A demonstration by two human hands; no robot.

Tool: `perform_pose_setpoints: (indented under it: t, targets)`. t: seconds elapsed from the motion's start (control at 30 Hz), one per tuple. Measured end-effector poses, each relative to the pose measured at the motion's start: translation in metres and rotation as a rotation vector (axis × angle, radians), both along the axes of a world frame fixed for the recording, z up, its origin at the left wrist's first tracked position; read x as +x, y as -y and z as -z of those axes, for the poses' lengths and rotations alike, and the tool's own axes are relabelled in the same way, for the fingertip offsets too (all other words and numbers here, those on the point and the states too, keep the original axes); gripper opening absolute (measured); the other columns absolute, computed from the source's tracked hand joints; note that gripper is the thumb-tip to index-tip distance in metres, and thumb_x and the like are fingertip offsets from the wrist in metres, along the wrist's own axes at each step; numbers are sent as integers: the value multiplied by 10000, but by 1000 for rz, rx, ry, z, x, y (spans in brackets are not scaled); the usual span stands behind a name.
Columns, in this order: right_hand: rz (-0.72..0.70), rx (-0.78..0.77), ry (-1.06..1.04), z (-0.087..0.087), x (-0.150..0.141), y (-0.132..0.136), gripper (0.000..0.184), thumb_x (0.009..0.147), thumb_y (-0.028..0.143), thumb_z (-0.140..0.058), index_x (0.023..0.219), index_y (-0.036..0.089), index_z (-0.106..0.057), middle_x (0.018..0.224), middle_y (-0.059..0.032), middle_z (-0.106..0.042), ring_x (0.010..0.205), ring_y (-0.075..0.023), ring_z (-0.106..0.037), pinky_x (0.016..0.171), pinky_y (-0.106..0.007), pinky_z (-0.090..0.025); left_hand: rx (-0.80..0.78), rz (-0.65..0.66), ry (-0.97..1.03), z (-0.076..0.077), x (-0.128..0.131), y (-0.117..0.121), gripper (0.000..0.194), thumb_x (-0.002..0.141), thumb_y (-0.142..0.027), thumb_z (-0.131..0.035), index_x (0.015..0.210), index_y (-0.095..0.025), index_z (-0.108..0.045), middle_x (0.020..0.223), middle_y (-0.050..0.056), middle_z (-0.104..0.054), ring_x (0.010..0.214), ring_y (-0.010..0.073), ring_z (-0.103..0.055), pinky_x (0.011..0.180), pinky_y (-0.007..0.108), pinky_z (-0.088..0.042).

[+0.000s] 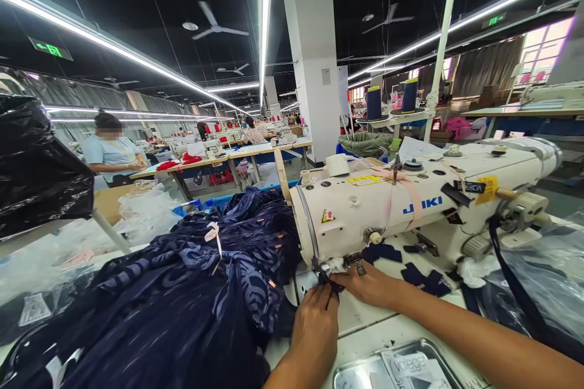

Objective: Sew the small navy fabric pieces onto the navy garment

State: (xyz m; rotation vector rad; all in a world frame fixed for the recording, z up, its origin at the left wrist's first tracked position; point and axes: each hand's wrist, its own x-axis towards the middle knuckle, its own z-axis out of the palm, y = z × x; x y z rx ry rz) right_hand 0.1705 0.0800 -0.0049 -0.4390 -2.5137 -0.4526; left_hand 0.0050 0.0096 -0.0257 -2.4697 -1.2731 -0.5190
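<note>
A white JUKI sewing machine stands before me, its needle end over the bed at the left. Just below the presser foot, my left hand presses its bent, closed fingers on a small dark navy fabric piece. From the right, my right hand reaches under the machine head, its fingers closed at the same fabric; the fingertips are partly hidden. A large heap of navy patterned garments lies to the left, its edge beside my left hand. Small navy fabric pieces lie behind my right forearm.
A metal tray with printed labels sits at the front edge. Plastic-wrapped material lies at right. A black plastic bag stands at far left. Navy thread cones stand behind the machine. A co-worker sits at another table.
</note>
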Motion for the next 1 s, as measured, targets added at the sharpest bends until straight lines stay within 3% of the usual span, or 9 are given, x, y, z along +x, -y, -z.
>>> perform_pose_setpoints:
  t: [0.37, 0.77, 1.0]
  targets:
    - [185, -5, 137, 6, 0, 9, 287, 757, 0, -413, 944, 98, -607, 924, -139, -636, 914, -230, -556, 865, -396, -394, 22, 37, 39, -5, 1, 1, 409, 646, -1, -375, 970, -120, -594, 1016, 134, -634, 948, 232, -588, 843, 396, -481]
    - [156, -59, 129, 10, 6, 7, 208, 780, 38, -441, 886, 108, -606, 924, -105, -624, 901, -230, -521, 865, -396, -366, 11, 55, 56, -6, 0, 6, 373, 686, -24, -380, 975, -126, -592, 1056, 128, -622, 973, 224, -579, 867, 387, -467]
    - [108, -66, 112, 2, 9, 11, 183, 786, 82, -430, 705, 139, -584, 762, -68, -608, 746, -184, -518, 809, -365, -361, 109, 105, 146, 11, 1, 2, 330, 667, -33, -391, 898, -154, -593, 954, 102, -642, 881, 229, -590, 778, 385, -489]
